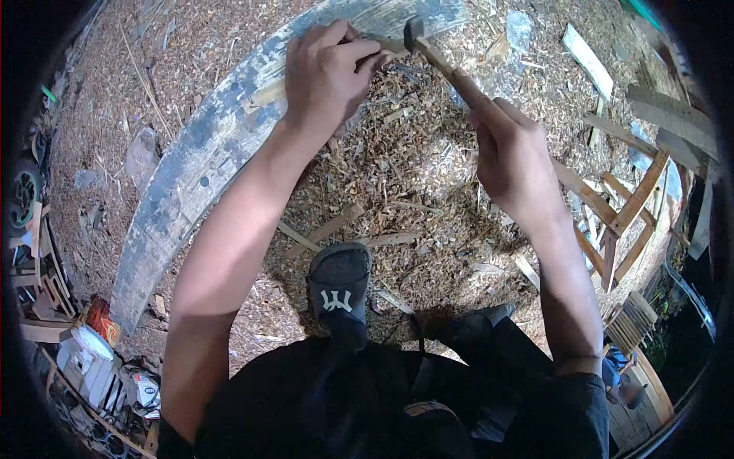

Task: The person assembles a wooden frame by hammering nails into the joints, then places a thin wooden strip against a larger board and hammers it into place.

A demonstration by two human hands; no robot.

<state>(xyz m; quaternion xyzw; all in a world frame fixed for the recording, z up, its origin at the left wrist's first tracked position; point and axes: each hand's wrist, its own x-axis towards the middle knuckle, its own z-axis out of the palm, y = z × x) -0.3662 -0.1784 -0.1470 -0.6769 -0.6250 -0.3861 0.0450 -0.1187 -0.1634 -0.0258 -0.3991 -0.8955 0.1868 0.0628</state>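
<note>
My right hand (511, 145) is wrapped round the wooden handle of a hammer (437, 60), its index finger stretched along the handle. The dark hammer head sits over the end of a narrow wood strip (393, 46), overlapping it in this view. My left hand (330, 73) closes its fingers on that strip, and whatever else lies between the fingertips is hidden. Under the left hand and forearm runs a long, paint-stained plank (200, 180), which looks curved through the lens. A short pale piece of wood (267, 95) rests on the plank beside my left wrist.
Wood shavings (413, 168) and offcuts cover the ground around my sandalled foot (340, 279). To the right stands a wooden frame (631, 206), with boards (673, 118) behind it. At lower left are a white container (92, 342) and stacked scraps. A person (623, 379) appears at lower right.
</note>
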